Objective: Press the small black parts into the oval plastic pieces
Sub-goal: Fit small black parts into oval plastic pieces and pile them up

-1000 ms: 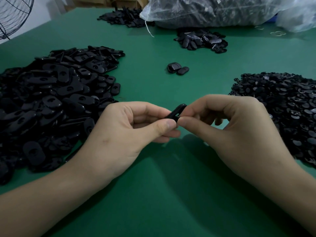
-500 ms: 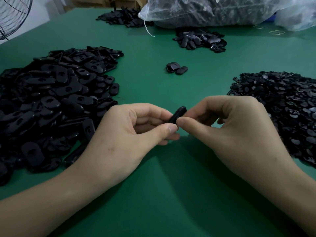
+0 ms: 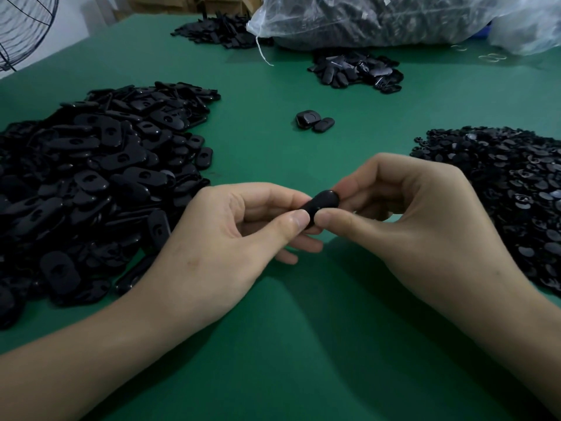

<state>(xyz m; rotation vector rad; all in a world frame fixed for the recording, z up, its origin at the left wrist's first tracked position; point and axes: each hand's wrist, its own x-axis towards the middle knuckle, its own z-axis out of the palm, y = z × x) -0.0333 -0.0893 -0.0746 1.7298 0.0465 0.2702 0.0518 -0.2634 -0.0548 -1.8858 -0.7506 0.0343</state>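
Evidently my left hand (image 3: 212, 238) and right hand (image 3: 425, 226) both pinched one oval plastic piece (image 3: 323, 202) above the table (image 3: 303, 344); it seemed light, rigid, slick, so I judged edge grips safest.

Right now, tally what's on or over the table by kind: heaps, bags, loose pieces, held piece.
Heaps of black parts: 4
Plastic bags: 2
Loose pieces: 2
Held oval piece: 1
Total: 9
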